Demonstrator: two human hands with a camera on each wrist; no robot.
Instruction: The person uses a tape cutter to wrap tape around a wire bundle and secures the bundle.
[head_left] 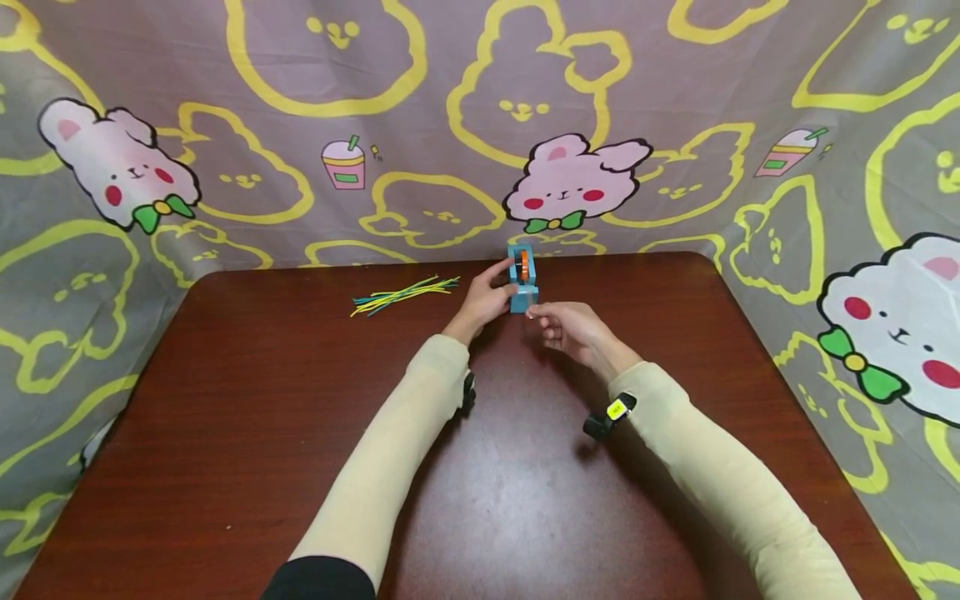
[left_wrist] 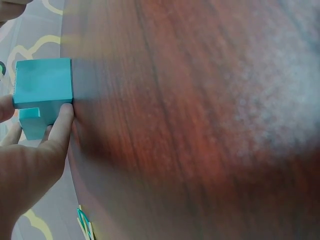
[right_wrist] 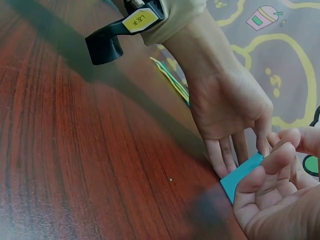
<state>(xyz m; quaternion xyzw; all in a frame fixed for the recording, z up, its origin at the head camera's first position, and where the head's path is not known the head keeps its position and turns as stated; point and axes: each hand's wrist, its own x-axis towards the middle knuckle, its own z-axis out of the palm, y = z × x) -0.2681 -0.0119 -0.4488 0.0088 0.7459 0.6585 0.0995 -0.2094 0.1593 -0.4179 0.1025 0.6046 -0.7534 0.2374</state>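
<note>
A teal tape dispenser [head_left: 523,298] with an orange tape roll [head_left: 524,265] stands near the table's back edge. My left hand [head_left: 486,302] holds it from the left side, its fingers spread along the body, as the left wrist view also shows at the dispenser's teal front block [left_wrist: 44,81]. Right in front of that block, my right hand [head_left: 572,329] pinches the end of a clear strip of tape [head_left: 531,305] between thumb and forefinger. In the right wrist view the curled fingers of the right hand [right_wrist: 280,195] cover part of the dispenser [right_wrist: 240,175].
Several yellow and teal thin strips [head_left: 405,296] lie in a loose bundle on the table, left of the left hand. The dark wooden table [head_left: 247,433] meets a patterned cloth [head_left: 442,92] along its back edge. More cloth hangs at both sides.
</note>
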